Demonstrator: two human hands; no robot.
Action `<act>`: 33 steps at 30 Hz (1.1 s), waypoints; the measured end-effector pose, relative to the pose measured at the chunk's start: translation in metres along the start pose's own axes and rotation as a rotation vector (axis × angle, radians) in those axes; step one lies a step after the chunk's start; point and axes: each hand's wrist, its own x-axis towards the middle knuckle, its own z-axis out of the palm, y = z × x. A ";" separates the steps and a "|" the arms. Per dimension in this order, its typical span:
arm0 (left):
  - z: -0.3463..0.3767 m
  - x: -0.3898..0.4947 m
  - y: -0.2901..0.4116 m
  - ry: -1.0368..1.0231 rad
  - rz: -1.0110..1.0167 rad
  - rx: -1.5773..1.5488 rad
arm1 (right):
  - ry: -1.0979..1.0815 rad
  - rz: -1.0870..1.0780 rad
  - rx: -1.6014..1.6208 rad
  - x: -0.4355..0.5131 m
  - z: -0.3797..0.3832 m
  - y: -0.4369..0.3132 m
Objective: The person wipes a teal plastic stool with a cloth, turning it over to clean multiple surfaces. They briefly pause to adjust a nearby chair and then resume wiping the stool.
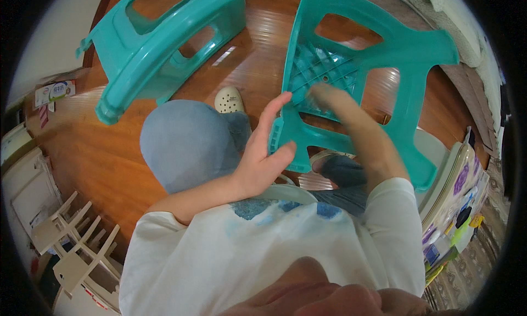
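A teal plastic stool [405, 97] is tipped over before me, its hollow ribbed underside facing me. My left hand [261, 159] grips this stool at a near leg, thumb over the leg's end and fingers along the outer side. Inside the hollow, my right hand [329, 95] is blurred over the crossed ribs of the seat [323, 64]. Whether it holds anything small is hidden. Another teal plastic stool [136, 56] lies tipped on the wooden floor to the upper left, apart from both hands.
My bent knee [185, 143] in blue trousers is left of the held stool. To the right stands a table [446, 184] with small items on its patterned cover. Beige plastic chairs [74, 237] are at lower left, and a milk carton [55, 93] lies by the wall.
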 end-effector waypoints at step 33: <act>0.002 0.016 -0.019 0.068 0.215 0.015 | 0.124 -0.284 0.419 -0.090 -0.037 -0.081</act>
